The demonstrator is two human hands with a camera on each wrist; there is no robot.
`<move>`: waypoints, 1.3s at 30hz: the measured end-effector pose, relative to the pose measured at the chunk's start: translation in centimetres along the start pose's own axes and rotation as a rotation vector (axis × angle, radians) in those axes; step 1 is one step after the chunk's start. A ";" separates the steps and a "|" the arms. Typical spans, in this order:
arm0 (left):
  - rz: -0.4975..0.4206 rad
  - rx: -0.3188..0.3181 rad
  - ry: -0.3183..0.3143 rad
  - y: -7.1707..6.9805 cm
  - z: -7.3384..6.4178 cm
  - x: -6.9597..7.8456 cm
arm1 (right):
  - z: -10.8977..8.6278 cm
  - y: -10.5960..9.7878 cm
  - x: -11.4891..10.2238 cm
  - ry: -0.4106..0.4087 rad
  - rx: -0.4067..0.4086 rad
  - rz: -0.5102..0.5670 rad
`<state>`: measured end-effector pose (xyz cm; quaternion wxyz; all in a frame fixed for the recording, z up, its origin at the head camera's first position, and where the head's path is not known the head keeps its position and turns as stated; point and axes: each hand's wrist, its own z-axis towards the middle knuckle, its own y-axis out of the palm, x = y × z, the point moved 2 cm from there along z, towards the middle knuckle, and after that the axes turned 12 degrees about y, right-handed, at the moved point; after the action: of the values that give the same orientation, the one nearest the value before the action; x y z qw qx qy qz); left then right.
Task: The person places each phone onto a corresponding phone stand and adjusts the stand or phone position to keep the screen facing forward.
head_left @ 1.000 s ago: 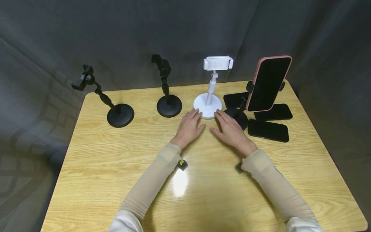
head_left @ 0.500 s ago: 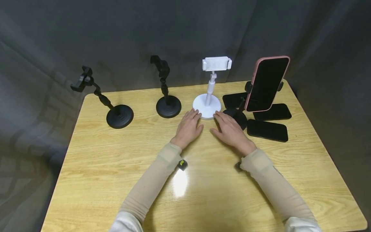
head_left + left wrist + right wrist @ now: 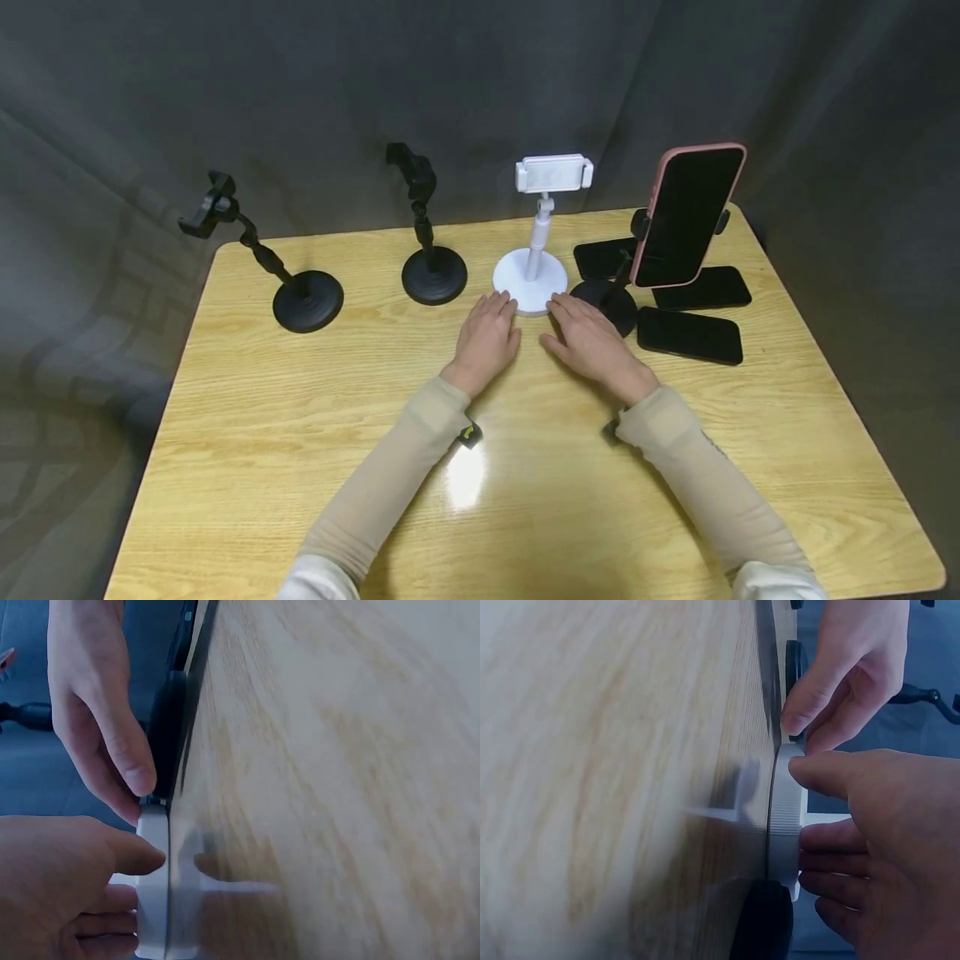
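A white phone stand [image 3: 532, 268] with a round base and a horizontal clamp stands upright at the table's back. My left hand [image 3: 483, 342] touches the near left edge of its base with fairly straight fingertips. Opposite it, my right hand [image 3: 592, 337] rests its fingertips on the base's near right edge. Both thumbs point inward on the near side. In the left wrist view the left thumb overlaps the white base [image 3: 152, 915]; the right wrist view shows the ridged rim [image 3: 784, 810] beside the right fingers.
Two black phone stands [image 3: 433, 275] [image 3: 307, 300] stand to the left. Close on the right, another black stand [image 3: 609, 304] holds a pink-cased phone [image 3: 688, 217]. Several black phones [image 3: 690, 335] lie around it on the wooden table [image 3: 300, 467]. A dark curtain [image 3: 480, 83] hangs behind.
The white stand has slid slightly toward me, both hands moving back with its base. The other stands and phones keep their places; the whole view has shifted a little.
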<state>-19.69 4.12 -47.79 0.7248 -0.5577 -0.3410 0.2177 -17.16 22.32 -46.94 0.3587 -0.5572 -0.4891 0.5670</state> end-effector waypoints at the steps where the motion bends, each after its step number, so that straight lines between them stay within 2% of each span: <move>1: 0.013 0.001 0.002 0.0 -0.1 0.1 | -0.1 0.0 -0.1 -0.003 0.000 -0.001; 5: 0.050 0.011 0.018 0.0 -0.3 0.4 | -0.5 -0.1 -0.2 -0.016 0.004 -0.007; 14: 0.046 0.050 0.025 -0.1 -1.3 0.8 | -1.1 -0.3 -0.4 -0.067 0.063 0.015; 20: 0.027 0.055 0.030 -0.1 -1.7 0.9 | -1.4 -0.3 -0.7 -0.061 0.074 0.001; 27: 0.041 0.051 0.025 -0.3 -2.3 1.0 | -1.6 -0.3 -0.9 -0.072 0.080 0.020; 34: 0.057 0.083 0.033 -0.3 -3.0 1.1 | -1.9 -0.4 -1.1 -0.072 0.084 0.020; 39: 0.070 0.079 0.039 -0.3 -3.3 1.3 | -2.0 -0.4 -1.3 -0.064 0.081 0.020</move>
<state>-16.39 2.72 -47.67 0.7446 -0.5444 -0.2983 0.2454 -15.08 21.51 -45.96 0.3596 -0.5289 -0.4712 0.6075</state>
